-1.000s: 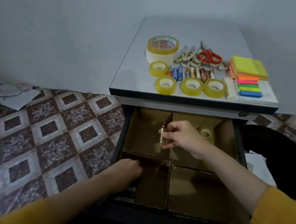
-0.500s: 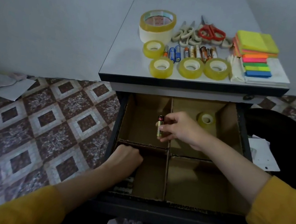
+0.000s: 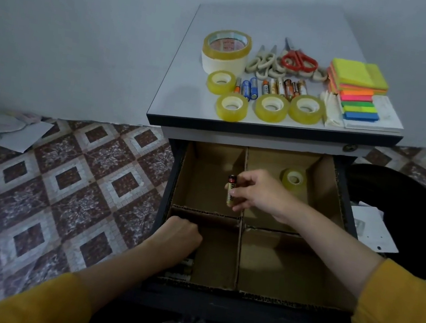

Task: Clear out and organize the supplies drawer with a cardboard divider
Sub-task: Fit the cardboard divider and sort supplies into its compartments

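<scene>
Mustard-yellow left sleeve (image 3: 39,298), matching right sleeve (image 3: 402,317), plain fabric, forearms (image 3: 120,264) bare

A single head-worn camera looks forward and steeply down from close above the open dark drawer (image 3: 239,303) and brown cardboard divider (image 3: 239,249), the grey worktop (image 3: 188,79) lying farther off.

A tape roll (image 3: 293,177) lies in the cardboard divider's (image 3: 241,223) rear right compartment.
</scene>
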